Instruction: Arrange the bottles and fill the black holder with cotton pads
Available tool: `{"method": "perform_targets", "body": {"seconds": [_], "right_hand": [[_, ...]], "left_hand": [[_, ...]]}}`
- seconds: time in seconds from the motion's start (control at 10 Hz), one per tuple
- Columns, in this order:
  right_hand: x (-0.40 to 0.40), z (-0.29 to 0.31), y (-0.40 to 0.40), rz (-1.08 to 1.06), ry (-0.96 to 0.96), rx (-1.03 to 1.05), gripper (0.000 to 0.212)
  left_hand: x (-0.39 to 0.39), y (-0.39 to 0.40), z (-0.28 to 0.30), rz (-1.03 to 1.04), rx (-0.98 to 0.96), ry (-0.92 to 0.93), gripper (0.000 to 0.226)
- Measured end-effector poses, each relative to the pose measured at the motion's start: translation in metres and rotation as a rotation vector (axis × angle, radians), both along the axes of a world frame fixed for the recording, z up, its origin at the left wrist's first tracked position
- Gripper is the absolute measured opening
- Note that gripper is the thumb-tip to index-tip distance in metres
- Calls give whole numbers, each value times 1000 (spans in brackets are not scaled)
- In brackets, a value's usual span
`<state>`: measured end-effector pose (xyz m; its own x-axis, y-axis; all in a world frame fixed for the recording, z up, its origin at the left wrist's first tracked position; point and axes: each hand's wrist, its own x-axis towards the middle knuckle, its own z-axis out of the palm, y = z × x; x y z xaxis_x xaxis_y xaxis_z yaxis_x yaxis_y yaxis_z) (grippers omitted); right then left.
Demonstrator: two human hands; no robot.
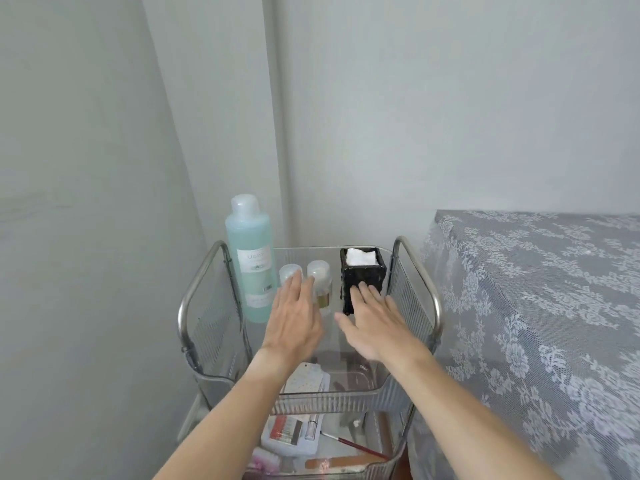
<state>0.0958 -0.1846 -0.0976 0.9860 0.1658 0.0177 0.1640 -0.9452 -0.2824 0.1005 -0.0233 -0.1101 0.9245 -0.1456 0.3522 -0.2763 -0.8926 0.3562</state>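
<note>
A tall bottle of blue-green liquid (250,258) stands at the back left of the clear cart tray (412,289). Two small bottles with frosted caps (289,274) (319,274) stand to its right in a row. At the back right stands the black holder (362,275), with white cotton pads (361,256) showing at its top. My left hand (294,320) hovers flat and open in front of the small bottles, partly hiding them. My right hand (372,325) is open too, its fingertips at the holder's front face.
The cart has metal side handles (187,306) (433,292) and a lower shelf (311,445) holding boxes, a brush and nail files. A table under a grey lace cloth (540,323) stands close on the right. Grey walls close in behind and to the left.
</note>
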Motion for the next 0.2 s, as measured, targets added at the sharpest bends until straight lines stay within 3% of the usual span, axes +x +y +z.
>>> {"method": "perform_targets", "body": {"seconds": [0.1,0.2], "right_hand": [[-4,-4,3,25,-48,7,73],[-11,1,13,69,-144,169,68]], "left_hand": [[-14,13,-13,39,70,38,61],[-24,22,-20,63,123,112,63]]}}
